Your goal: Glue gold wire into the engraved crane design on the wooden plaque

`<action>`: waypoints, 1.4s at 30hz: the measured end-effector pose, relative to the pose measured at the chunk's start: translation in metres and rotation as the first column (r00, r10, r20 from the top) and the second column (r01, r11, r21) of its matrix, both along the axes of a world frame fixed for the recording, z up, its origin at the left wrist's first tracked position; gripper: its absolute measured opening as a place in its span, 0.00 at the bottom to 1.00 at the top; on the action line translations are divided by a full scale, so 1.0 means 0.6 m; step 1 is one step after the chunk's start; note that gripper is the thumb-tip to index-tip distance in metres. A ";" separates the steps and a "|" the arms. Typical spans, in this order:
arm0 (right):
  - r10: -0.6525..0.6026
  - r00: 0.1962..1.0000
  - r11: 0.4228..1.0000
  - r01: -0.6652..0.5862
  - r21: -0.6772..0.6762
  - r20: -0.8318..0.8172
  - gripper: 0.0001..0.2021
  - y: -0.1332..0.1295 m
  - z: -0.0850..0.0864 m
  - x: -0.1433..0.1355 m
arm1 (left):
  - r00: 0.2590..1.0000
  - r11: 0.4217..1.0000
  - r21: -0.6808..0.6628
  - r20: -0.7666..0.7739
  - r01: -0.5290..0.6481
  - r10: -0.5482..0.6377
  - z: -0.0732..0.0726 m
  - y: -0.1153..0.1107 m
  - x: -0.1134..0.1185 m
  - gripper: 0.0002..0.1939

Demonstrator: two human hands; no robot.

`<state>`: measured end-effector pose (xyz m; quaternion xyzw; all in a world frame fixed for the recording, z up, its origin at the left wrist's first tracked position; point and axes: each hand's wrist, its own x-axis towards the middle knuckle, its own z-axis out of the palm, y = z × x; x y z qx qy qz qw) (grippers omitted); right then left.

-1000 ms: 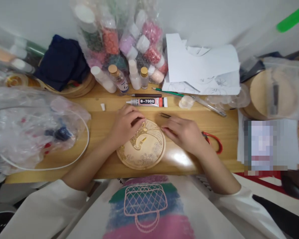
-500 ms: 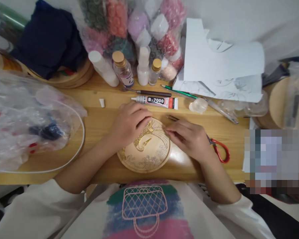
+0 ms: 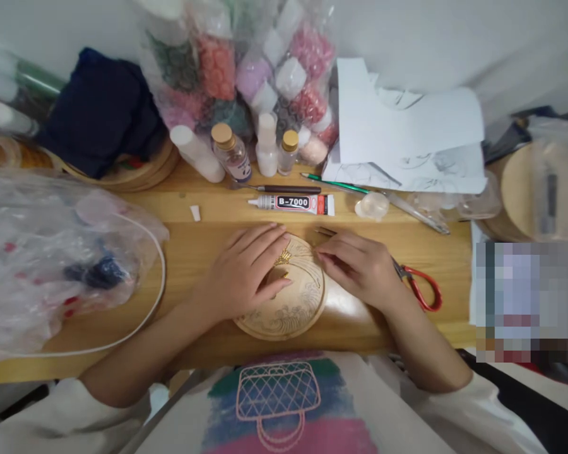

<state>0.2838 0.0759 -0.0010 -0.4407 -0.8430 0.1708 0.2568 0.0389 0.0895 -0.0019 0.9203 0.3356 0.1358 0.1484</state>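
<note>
A round wooden disc [image 3: 284,321] lies on the table, bearing a line drawing of waves and feathers and a patch of gold cord [image 3: 283,256]. Across its left part rests my left hand [image 3: 248,271], palm down, fingers stretched out and thumb apart; it hides much of the gold work. At the disc's right edge, my right hand [image 3: 360,261] is closed around dark tweezers [image 3: 325,231], whose tips stick out to the left. Its thumb and forefinger pinch close to the drawn lines; whether cord is between them is too small to tell. Red-handled scissors [image 3: 423,289] lie beside the right wrist.
Behind the disc lie a B-7000 glue tube [image 3: 293,202], a small white cap [image 3: 195,213] and a dark-handled tool [image 3: 288,189]. Several bottles [image 3: 230,151] and bagged coloured materials [image 3: 265,69] stand at the back. Papers [image 3: 407,132] are back right, a plastic bag [image 3: 42,252] left.
My left hand has flattened and spread over the disc, its thumb now lying across the gold work. My right hand stays at the right edge. The whole view has shifted slightly.
</note>
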 end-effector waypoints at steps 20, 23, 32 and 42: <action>0.050 0.998 0.990 -0.056 0.130 0.046 0.04 -0.002 -0.009 -0.005 | 0.998 0.997 0.042 -0.003 0.061 -0.061 -0.006 -0.007 0.000 0.24; 0.054 0.998 0.990 -0.059 0.130 0.044 0.05 -0.001 -0.009 -0.006 | 0.998 0.997 0.039 -0.008 0.062 -0.062 -0.004 -0.006 0.000 0.23; 0.059 0.996 0.983 -0.070 0.170 0.065 0.06 -0.001 -0.010 -0.006 | 0.998 0.998 0.017 -0.007 0.064 -0.064 -0.001 -0.006 0.001 0.22; 0.063 0.995 0.989 -0.072 0.129 0.070 0.09 -0.002 -0.012 -0.004 | 0.997 0.997 0.017 -0.018 0.070 -0.070 0.000 -0.005 0.000 0.22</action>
